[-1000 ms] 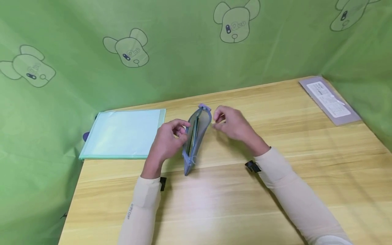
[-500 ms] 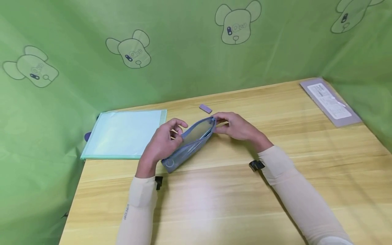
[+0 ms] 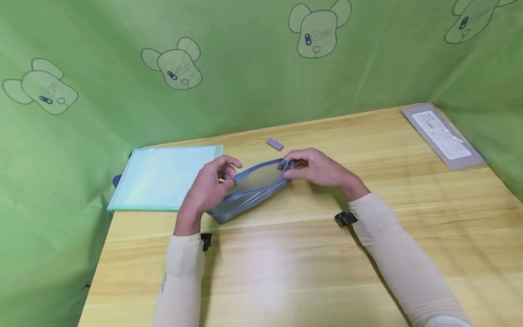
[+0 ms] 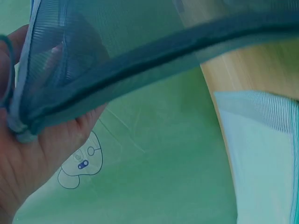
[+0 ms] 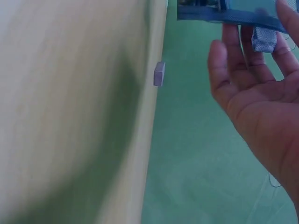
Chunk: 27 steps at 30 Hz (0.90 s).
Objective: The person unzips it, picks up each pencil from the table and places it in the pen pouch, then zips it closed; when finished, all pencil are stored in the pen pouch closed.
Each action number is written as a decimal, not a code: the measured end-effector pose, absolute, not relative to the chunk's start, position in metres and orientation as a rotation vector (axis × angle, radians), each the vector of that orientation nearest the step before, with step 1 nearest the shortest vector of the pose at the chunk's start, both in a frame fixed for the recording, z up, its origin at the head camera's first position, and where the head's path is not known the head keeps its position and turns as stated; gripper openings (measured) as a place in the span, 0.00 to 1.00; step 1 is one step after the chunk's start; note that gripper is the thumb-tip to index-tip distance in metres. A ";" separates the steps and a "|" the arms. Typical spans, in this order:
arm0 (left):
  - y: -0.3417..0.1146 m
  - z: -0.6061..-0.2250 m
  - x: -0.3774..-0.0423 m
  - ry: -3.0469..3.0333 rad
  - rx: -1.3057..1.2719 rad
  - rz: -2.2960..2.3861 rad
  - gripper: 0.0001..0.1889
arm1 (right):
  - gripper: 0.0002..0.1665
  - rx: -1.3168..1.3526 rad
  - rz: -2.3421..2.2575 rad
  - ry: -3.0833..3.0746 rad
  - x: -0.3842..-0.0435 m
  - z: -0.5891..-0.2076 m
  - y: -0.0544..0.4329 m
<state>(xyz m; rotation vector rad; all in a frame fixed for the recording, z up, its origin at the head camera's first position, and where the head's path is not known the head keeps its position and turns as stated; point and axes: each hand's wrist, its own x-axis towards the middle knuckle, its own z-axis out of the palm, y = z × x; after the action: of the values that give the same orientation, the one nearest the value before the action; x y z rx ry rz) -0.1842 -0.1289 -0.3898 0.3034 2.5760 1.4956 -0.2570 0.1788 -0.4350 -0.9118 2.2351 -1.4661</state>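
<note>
A see-through blue-grey zip pouch (image 3: pixel 247 202) is held slantwise just over the table, its mouth spread toward the head camera. My left hand (image 3: pixel 206 186) pinches the blue zip edge near its left end. At the other end, thumb and fingers of my right hand (image 3: pixel 320 169) grip the corner by the zip. The left wrist view shows the mesh pouch (image 4: pixel 140 70) crossing in front of the left palm (image 4: pixel 56 149). In the right wrist view a fabric tab (image 5: pixel 264 39) hangs from the pouch end beside the fingers. A small purple block (image 3: pixel 275 144) lies behind the pouch.
A pale aqua mesh-edged folder (image 3: pixel 163 177) lies at the left, with a dark purple thing (image 3: pixel 117 181) showing past its side. Far right is a flat purple piece (image 3: pixel 470 159) with a white label. Green cloth (image 3: pixel 245 91) walls the wooden table (image 3: pixel 286 281).
The pouch has swung from pointing away to lying slantwise, left end nearer. My right hand, apart from it before, now grips its far end. The purple block has come into full view.
</note>
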 end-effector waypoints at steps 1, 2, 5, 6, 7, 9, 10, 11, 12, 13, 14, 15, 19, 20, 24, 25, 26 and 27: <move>-0.129 -0.389 -0.184 2.593 0.294 1.482 0.18 | 0.08 -0.923 -1.468 2.247 -0.257 -0.434 0.178; -0.129 -0.389 -0.184 2.615 0.289 1.462 0.17 | 0.08 -0.933 -1.473 2.256 -0.256 -0.434 0.177; -0.129 -0.389 -0.184 2.675 0.271 1.398 0.16 | 0.04 -0.964 -1.484 2.283 -0.255 -0.434 0.173; -0.129 -0.390 -0.184 2.699 0.267 1.373 0.15 | 0.02 -0.972 -1.485 2.290 -0.254 -0.434 0.172; -0.129 -0.390 -0.184 2.721 0.260 1.355 0.14 | 0.03 -0.981 -1.485 2.297 -0.253 -0.434 0.171; -0.126 -0.390 -0.183 2.756 0.264 1.346 0.13 | 0.08 -1.002 -1.487 2.310 -0.252 -0.436 0.168; -0.125 -0.389 -0.182 2.774 0.283 1.341 0.12 | 0.11 -1.010 -1.484 2.324 -0.251 -0.436 0.167; -0.123 -0.388 -0.181 2.789 0.315 1.334 0.11 | 0.13 -1.019 -1.483 2.336 -0.250 -0.436 0.166; -0.120 -0.388 -0.180 2.803 0.352 1.314 0.11 | 0.14 -1.029 -1.483 2.347 -0.249 -0.436 0.164; -0.117 -0.387 -0.179 2.815 0.398 1.286 0.12 | 0.14 -1.044 -1.476 2.364 -0.247 -0.436 0.162; -0.114 -0.387 -0.178 2.828 0.455 1.248 0.15 | 0.14 -1.061 -1.468 2.382 -0.246 -0.435 0.160; -0.110 -0.386 -0.177 2.839 0.511 1.202 0.17 | 0.13 -1.076 -1.454 2.401 -0.244 -0.435 0.158; -0.098 -0.386 -0.175 2.882 0.667 1.084 0.19 | 0.09 -1.138 -1.387 2.448 -0.236 -0.429 0.149; -0.095 -0.386 -0.174 2.895 0.685 1.082 0.18 | 0.08 -1.147 -1.375 2.453 -0.234 -0.428 0.147; -0.089 -0.388 -0.174 2.954 0.697 1.103 0.09 | 0.06 -1.175 -1.343 2.469 -0.228 -0.424 0.141; -0.088 -0.389 -0.174 2.962 0.693 1.103 0.08 | 0.05 -1.183 -1.334 2.479 -0.227 -0.423 0.140; -0.087 -0.390 -0.174 2.972 0.690 1.100 0.08 | 0.06 -1.188 -1.327 2.487 -0.227 -0.422 0.139; -0.086 -0.390 -0.174 2.977 0.687 1.100 0.08 | 0.06 -1.193 -1.320 2.495 -0.226 -0.421 0.138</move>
<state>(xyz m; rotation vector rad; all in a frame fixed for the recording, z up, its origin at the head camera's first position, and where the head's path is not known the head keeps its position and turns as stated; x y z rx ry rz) -0.1735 -0.0856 -0.3904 0.6867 2.9772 1.0995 -0.2261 0.1378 -0.4214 -1.1929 2.4947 -1.3198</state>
